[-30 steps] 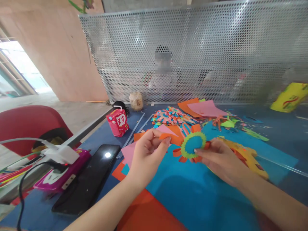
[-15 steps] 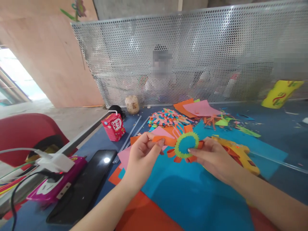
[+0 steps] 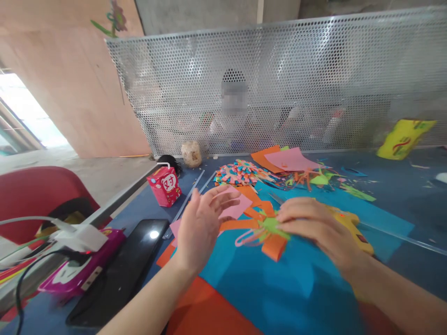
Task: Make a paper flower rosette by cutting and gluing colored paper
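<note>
A paper flower with a green centre, orange strip petals and pink loops shows its back side. My right hand grips its right edge, a little blurred by motion. To the left, my left hand is open, fingers apart, close to a long orange strip that sticks out from the flower. Whether any finger touches that strip I cannot tell. Blue paper sheets lie below both hands. A yellow glue gun rests beside my right hand, partly hidden by it.
Behind the hands lie a pile of fringed paper flowers, pink paper and paper scraps. Leftward are a red drink carton, a phone and a purple power strip. A perforated metal panel backs the table.
The flower has turned over, from its blue-centred front to its green back, and sits slightly lower. My left hand has let go of the orange strip and opened.
</note>
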{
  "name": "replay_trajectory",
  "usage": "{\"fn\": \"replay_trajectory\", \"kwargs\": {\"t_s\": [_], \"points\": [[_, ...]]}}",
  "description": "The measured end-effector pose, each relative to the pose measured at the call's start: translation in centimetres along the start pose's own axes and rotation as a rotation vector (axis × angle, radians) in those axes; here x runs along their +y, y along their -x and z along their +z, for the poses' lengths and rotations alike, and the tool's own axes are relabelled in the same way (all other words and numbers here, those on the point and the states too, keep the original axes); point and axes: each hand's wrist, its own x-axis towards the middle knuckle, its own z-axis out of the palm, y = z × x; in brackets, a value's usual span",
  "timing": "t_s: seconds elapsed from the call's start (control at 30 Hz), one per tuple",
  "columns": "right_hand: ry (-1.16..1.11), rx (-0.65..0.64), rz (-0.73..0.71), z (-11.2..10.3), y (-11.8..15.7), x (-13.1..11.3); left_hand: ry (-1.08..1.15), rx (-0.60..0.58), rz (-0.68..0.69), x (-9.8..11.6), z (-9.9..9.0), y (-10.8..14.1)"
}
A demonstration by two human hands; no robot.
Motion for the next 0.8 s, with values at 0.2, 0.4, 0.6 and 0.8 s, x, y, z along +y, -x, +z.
{"fn": "replay_trajectory", "kwargs": {"t_s": [0.2, 0.4, 0.6, 0.8], "points": [[0.382, -0.146, -0.43, -0.7, 0.7, -0.8, -0.193, -0.165, -0.292, 0.2, -0.3, 0.2], [0.397, -0.129, -0.457, -0.5, 0.6, -0.8, -0.176, -0.318, -0.248, 0.0, -1.1, 0.1], [0.402, -0.126, -0.486, -0.4, 0.5, -0.8, -0.214, -0.33, -0.262, -0.3, -1.3, -0.1], [0.401, -0.134, -0.485, -0.5, 0.5, -1.0, -0.236, -0.332, -0.262, -0.2, -1.0, 0.0]]}}
